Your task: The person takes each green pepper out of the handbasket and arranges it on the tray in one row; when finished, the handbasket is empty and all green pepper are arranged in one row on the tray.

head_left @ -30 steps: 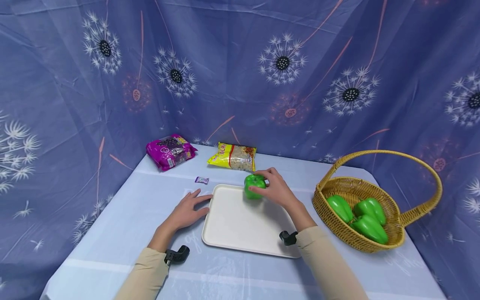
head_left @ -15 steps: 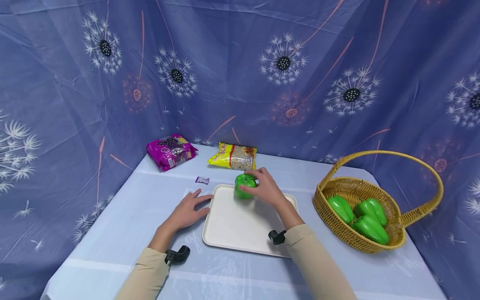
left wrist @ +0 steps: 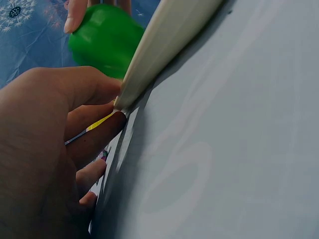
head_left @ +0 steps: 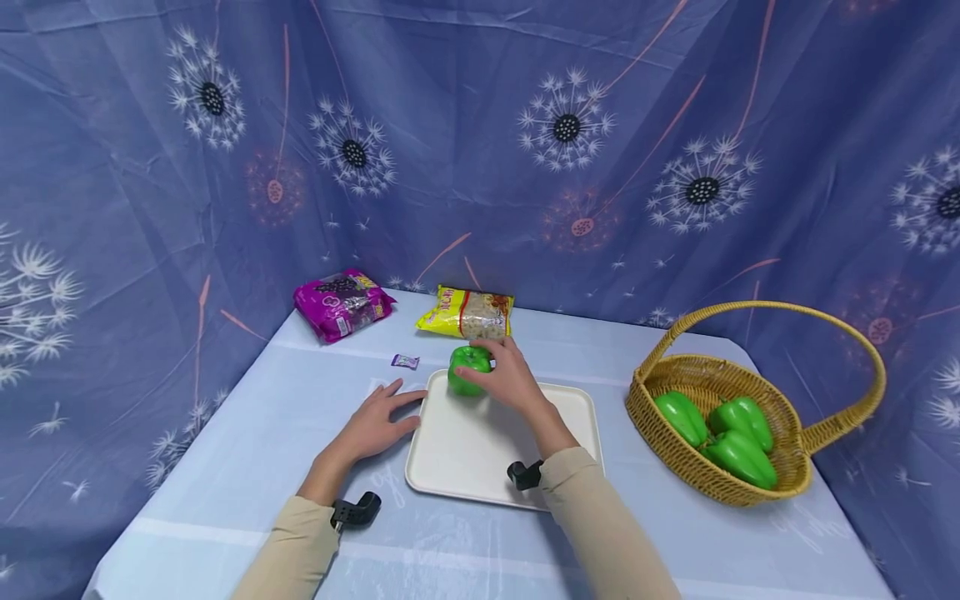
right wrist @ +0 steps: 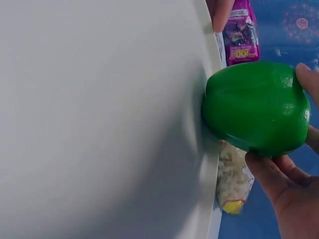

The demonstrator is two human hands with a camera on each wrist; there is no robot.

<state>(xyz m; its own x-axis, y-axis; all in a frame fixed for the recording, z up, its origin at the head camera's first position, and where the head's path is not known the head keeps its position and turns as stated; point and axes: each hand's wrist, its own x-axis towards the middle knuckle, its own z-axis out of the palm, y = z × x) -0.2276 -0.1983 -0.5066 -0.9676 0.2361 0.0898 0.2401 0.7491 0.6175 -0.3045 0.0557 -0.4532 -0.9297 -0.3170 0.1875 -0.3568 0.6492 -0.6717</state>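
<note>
My right hand (head_left: 513, 379) grips a green bell pepper (head_left: 465, 379) at the far left corner of a white rectangular tray (head_left: 457, 458). Thumb and fingers are on either side of the pepper's upper part, and its lower end sits close at the tray surface in the right wrist view. My left hand (head_left: 375, 423) lies beside the tray's left side with fingers spread and relaxed. Its thumb and index fingertips touch the tray's rim (left wrist: 142, 59), as the left wrist view shows.
A wicker basket (head_left: 648, 437) with a tall handle holds several green peppers (head_left: 742, 458) on the right. Behind the tray lies a yellow clear-windowed bag (head_left: 457, 312). A purple bag (head_left: 341, 304) is at the back left, and a small purple wrapped candy (head_left: 405, 362) lies near the tray corner.
My right hand has moved the bell pepper leftward along the tray's far edge to its far left corner. The left hand has stayed at the tray's left side.
</note>
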